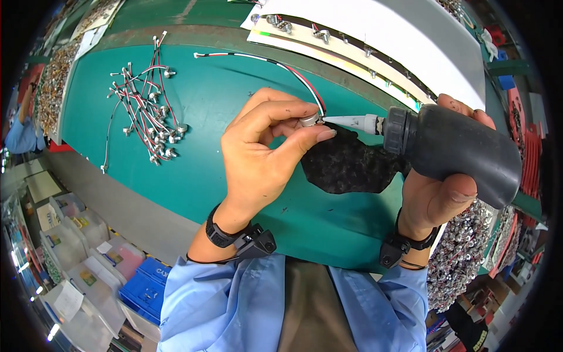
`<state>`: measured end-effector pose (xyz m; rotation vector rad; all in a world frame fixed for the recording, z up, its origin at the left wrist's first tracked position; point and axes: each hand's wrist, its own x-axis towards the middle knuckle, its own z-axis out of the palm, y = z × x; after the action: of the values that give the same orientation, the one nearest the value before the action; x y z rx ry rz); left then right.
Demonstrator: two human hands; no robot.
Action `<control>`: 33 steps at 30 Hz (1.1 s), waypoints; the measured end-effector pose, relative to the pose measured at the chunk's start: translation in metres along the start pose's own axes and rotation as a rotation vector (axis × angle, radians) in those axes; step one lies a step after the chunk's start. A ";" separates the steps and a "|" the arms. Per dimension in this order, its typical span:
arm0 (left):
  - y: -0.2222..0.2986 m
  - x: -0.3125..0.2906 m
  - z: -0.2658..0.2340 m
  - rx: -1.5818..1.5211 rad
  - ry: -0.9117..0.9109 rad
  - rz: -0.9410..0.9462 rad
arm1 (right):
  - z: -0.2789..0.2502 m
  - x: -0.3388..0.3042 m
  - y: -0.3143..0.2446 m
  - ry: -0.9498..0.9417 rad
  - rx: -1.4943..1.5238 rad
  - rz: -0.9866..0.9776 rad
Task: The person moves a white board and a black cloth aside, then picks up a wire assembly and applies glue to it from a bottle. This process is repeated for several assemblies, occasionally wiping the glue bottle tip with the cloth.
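Head view looks down on a green surface [205, 111] where two bare hands meet above a dark, crumpled cloth [346, 167]. The left hand [261, 158] is closed in a pinch: thumb and forefinger hold a small round metal part [309, 120] by its edges, just above the cloth. A thin lead of red, white and black wire [281, 63] runs from this part up and away across the surface to a small white end near the far edge.

The right hand [440, 196] is wrapped around a black squeeze bottle [460, 146], held tilted on its side with the cap toward the left. The bottle's pale, tapered nozzle [352, 121] points left, and its tip touches the metal part between the left fingers.

Both wrists wear black bands, each carrying a small black device, and light blue sleeves cover the forearms at the lower edge.

Well to the left, a loose bundle of similar wired parts [146, 111] lies on the surface. Beyond the hands, a long white board [375, 35] with small metal pieces along it crosses the far side. A heap of small shiny metal parts [463, 252] sits at the lower right, and plastic bins [99, 264] stand below the surface at the lower left.
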<state>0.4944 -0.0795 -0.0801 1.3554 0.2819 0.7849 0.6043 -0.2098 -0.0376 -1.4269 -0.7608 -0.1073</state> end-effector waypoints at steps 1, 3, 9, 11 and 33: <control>-0.001 -0.001 0.000 0.002 0.000 0.003 | 0.001 -0.001 0.000 -0.001 0.018 0.014; -0.002 -0.003 0.000 0.006 0.001 0.006 | 0.000 -0.003 0.001 -0.002 0.038 0.028; -0.006 -0.002 -0.002 0.032 0.015 0.007 | -0.004 0.011 0.002 0.153 0.421 0.183; -0.008 0.003 -0.006 0.046 0.017 -0.003 | -0.012 0.024 0.005 0.252 0.531 0.225; -0.071 0.351 0.028 1.362 -0.206 0.625 | -0.174 0.073 0.011 0.477 0.937 0.174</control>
<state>0.7884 0.1256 -0.0520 2.8827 0.2194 0.9763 0.7364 -0.3394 -0.0003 -0.5244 -0.2126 0.0460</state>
